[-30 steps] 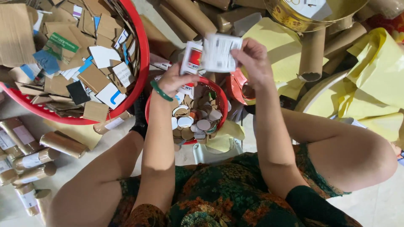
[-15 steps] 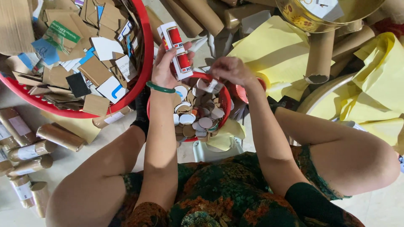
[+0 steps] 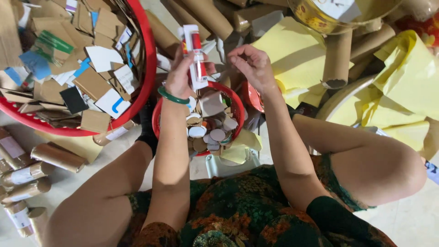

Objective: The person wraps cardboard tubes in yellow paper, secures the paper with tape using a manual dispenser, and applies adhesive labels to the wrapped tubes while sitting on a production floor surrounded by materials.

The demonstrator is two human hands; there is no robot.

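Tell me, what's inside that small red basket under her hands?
The small red basket holds round cardboard discs and torn card scraps. The left hand, gripping a red-and-white tube, and its forearm cover the basket's left side; deeper layers are hidden.

Single view, head-worn camera. The scene is looked down on steeply from above the seated person's lap, facing forward and downward toward the floor. Close range: the forearms and knees fill the lower frame. The small red round plastic basket of paper discs [image 3: 238, 110] is centred as landmark; above-left of it the large red plastic tub of cardboard scraps [image 3: 145, 77] is cropped by the frame edge. No second view is supplied, so no overlap is recorded.
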